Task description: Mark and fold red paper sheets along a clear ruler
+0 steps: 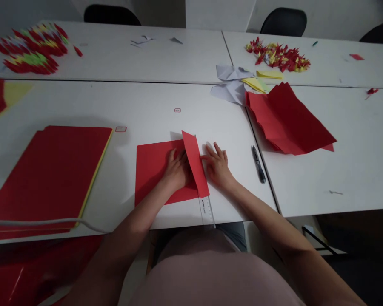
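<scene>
A red paper sheet [151, 168] lies flat on the white table [147, 106] in front of me. Its right strip [195, 163] is folded up along a clear ruler [207, 210] that sticks out below the sheet toward the table's near edge. My left hand [176, 170] presses flat on the sheet just left of the fold, fingers stretched out. On the right side of the raised strip my right hand [217, 165] rests with spread fingers, its fingertips touching the strip.
A stack of red and yellow sheets [51, 174] lies at left with a white cable [44, 222] across it. A black pen [258, 165] lies right of my hand. Creased red sheets [287, 119], white and yellow papers [239, 83], and piles of folded paper pieces [32, 49] [279, 55] sit farther back.
</scene>
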Motion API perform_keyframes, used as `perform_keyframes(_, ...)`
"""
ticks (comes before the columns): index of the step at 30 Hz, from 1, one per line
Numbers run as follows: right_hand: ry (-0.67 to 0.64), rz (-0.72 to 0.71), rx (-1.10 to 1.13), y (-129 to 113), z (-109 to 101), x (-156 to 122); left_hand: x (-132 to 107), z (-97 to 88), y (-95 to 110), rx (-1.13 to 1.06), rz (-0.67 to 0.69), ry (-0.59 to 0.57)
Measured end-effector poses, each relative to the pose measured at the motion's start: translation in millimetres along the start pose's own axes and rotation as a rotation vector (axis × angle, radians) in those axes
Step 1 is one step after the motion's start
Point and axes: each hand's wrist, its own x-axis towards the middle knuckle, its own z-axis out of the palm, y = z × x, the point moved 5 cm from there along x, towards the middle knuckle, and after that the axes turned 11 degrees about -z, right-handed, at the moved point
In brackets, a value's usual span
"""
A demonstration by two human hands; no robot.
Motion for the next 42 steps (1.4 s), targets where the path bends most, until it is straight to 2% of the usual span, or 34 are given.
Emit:
perform_keyframes(8, -0.032, -0.024, -0.017, -15, -6, -41, -1, -1.1, -1, -0.016, 0.007, 0.01)
perform_keyframes(17, -0.059, -0.068, -0.07, -31, -13, -92, -1, -9.0, 3, -0.081, -0.001, -0.041)
perform_keyframes(25, -0.03, -0.136, -0.026, -42, -22, -119, -2, -8.1, 1, -0.058, -0.003, -0.015)
perform_keyframes(31, -0.001, -0.12, 0.022, -27, -29, -107, 0, -7.2, 1, -0.056, -0.031, -0.025)
perform_keyframes(38, -0.052, -0.066, -0.116, -23, -8, -70, -2, -9.1, 2, -0.057, -0.026, -0.035)
perform_keyframes(42, -0.058, -0.057, -0.128, -19, -3, -52, -3, -11.9, 4, -0.078, -0.005, -0.046)
